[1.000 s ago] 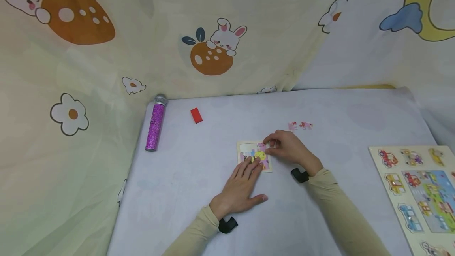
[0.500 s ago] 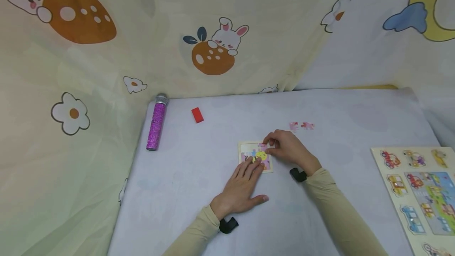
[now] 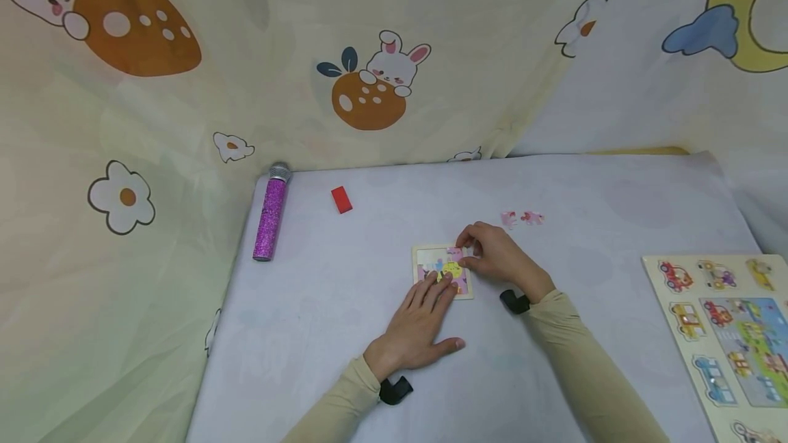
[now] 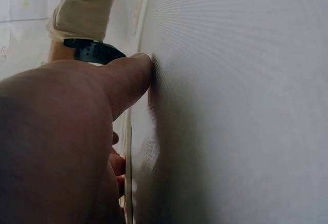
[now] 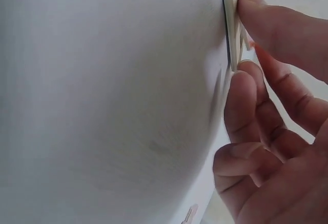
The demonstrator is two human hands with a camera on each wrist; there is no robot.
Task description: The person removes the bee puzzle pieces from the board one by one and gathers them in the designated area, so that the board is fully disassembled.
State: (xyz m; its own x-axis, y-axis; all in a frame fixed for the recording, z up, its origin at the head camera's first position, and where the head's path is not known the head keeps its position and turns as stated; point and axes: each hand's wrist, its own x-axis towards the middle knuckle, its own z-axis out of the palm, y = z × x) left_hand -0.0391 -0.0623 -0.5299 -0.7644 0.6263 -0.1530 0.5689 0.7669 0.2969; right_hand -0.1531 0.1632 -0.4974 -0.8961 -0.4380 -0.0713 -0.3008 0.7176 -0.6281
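A small square puzzle (image 3: 415, 258) in a pale wooden frame lies flat on the white table, with colourful pieces inside and a bare stretch at its upper left. My left hand (image 3: 411, 333) lies flat with straight fingers, fingertips over the lower part of the puzzle. At the upper right corner, my right hand (image 3: 501, 258) pinches a pink puzzle piece (image 3: 454, 253) between thumb and forefinger. In the right wrist view the thumb (image 5: 287, 29) sits over the edge of the frame (image 5: 231, 24), the other fingers curled beside it. Two loose pink puzzle pieces (image 3: 533, 217) lie beyond the right hand.
A purple glitter microphone (image 3: 269, 221) lies at the table's left edge, with a red block (image 3: 341, 199) to its right. A large wooden vehicle puzzle board (image 3: 683, 354) occupies the right side. Patterned cloth (image 3: 277, 108) hangs behind the table.
The head view has shifted slightly. My right wrist has edged a little to the left, its fingers staying at the frame's corner; the left hand stays put.
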